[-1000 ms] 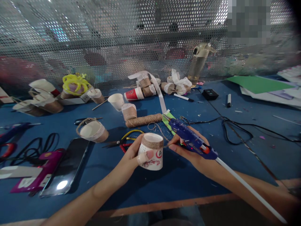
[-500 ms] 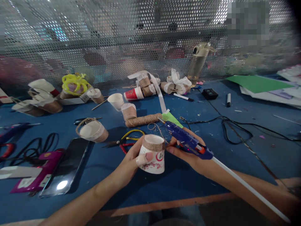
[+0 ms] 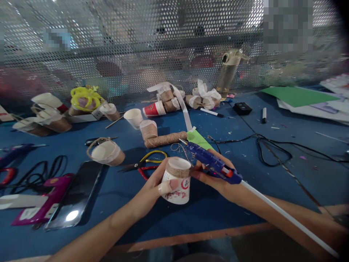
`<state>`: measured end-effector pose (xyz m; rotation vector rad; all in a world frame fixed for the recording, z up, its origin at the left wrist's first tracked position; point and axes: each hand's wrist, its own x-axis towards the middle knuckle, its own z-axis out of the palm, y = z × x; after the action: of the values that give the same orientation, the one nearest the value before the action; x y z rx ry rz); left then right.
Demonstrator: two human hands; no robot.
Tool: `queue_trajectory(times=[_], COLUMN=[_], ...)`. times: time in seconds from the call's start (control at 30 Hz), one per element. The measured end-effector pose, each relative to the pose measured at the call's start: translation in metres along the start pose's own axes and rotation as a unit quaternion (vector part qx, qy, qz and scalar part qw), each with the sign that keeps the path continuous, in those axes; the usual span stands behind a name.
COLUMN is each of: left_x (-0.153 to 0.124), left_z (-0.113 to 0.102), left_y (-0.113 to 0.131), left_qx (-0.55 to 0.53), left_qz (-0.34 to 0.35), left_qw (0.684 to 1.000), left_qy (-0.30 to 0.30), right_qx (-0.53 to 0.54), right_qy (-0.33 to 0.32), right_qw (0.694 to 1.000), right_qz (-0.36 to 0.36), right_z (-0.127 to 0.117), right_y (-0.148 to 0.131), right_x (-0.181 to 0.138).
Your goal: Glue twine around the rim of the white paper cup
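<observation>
My left hand (image 3: 156,186) grips a white paper cup (image 3: 177,182) with a pink flower print and a band of brown twine round its rim, held upright just above the blue table (image 3: 169,214). My right hand (image 3: 218,178) is closed round a blue glue gun (image 3: 211,162) with a long white glue stick (image 3: 286,218) trailing back along my forearm. Its fingertips touch the cup's right side at the twine band. The gun's nozzle points up-left, past the cup's rim. A loose twine end (image 3: 178,147) runs from the cup to a twine spool (image 3: 166,139).
Scissors (image 3: 141,165) lie left of the cup, a phone (image 3: 73,194) and a pink object (image 3: 40,205) further left. Several twine-wrapped cups (image 3: 107,153), a red cup (image 3: 154,108), a bottle (image 3: 227,74), markers, black cables (image 3: 272,151) and green paper (image 3: 297,96) lie around. A perforated metal screen closes the back.
Both hands and the cup have shifted slightly left and up in view. The glue gun has swung left, its nozzle now nearer the twine spool. The cup has tilted a little.
</observation>
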<state>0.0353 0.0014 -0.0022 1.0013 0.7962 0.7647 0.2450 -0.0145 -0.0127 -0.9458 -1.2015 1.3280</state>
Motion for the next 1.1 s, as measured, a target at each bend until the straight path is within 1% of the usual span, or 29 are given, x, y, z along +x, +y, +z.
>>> queue_trajectory(times=[0.13,0.23,0.4,0.57,0.73,0.97,1.1], left_x=[0.0,0.0,0.0,0.002,0.002,0.002,0.001], left_z=[-0.001,-0.002,-0.003,-0.009,-0.014,-0.012,-0.013], left_y=[0.001,0.002,0.001,-0.001,-0.004,-0.002,-0.001], left_qx=[0.015,0.019,0.016,0.023,0.027,0.033,0.037], left_qz=[-0.008,-0.01,0.002,-0.002,-0.002,-0.005,-0.012], left_qw=[1.0,1.0,1.0,0.999,0.998,0.997,0.996], left_qy=[-0.01,-0.009,-0.013,-0.046,-0.056,-0.066,-0.076], right_qx=[0.039,0.027,-0.049,-0.064,-0.056,-0.044,-0.036], right_qy=[0.028,0.031,0.023,0.012,0.009,0.015,0.012], right_qw=[0.998,0.998,0.998,0.997,0.998,0.998,0.998], right_qz=[0.027,0.048,0.026,0.033,0.035,0.029,0.042], right_z=[0.002,0.004,0.005,0.002,0.002,0.004,0.003], right_y=[0.001,-0.004,-0.012,-0.013,-0.012,-0.014,-0.014], right_x=[0.0,0.001,0.004,0.004,0.003,0.005,0.005])
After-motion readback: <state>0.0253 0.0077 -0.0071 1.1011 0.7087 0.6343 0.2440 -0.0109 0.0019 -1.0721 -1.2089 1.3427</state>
